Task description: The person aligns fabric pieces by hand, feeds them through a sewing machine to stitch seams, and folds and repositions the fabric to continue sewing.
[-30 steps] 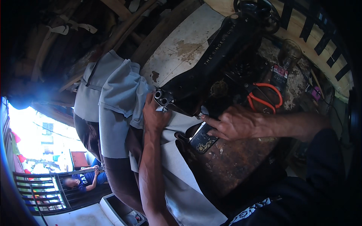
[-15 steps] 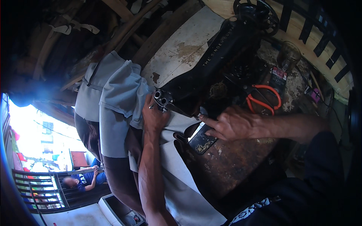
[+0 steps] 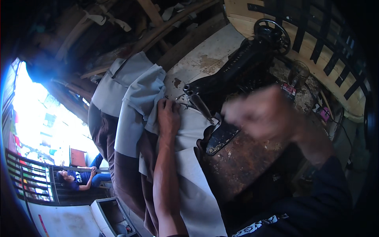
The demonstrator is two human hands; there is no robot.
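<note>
A black sewing machine (image 3: 227, 75) stands on the worn table, its needle end toward me. Grey cloth (image 3: 191, 130) with dark brown parts lies under that end and drapes over the near left edge. My left hand (image 3: 169, 116) rests on this cloth just left of the needle end, its fingers bent and closed on the fabric. Over the machine's bed, right of the needle, hangs my right hand (image 3: 262, 114), smeared by motion; whether it holds anything cannot be made out. The dark bed plate (image 3: 222, 139) shows beside the cloth. The red-handled scissors are hidden now.
A glass jar (image 3: 299, 73), a small red-and-dark packet (image 3: 289, 89) and a purple object (image 3: 324, 114) lie at the table's right. The handwheel (image 3: 272, 36) sits at the far end. An open drawer (image 3: 112, 215) is low left, and a person (image 3: 81, 177) sits beyond.
My right hand has lifted from beside the needle and moved up and right, covering the scissors. My left hand stays on the cloth. The whole view has shifted slightly.
</note>
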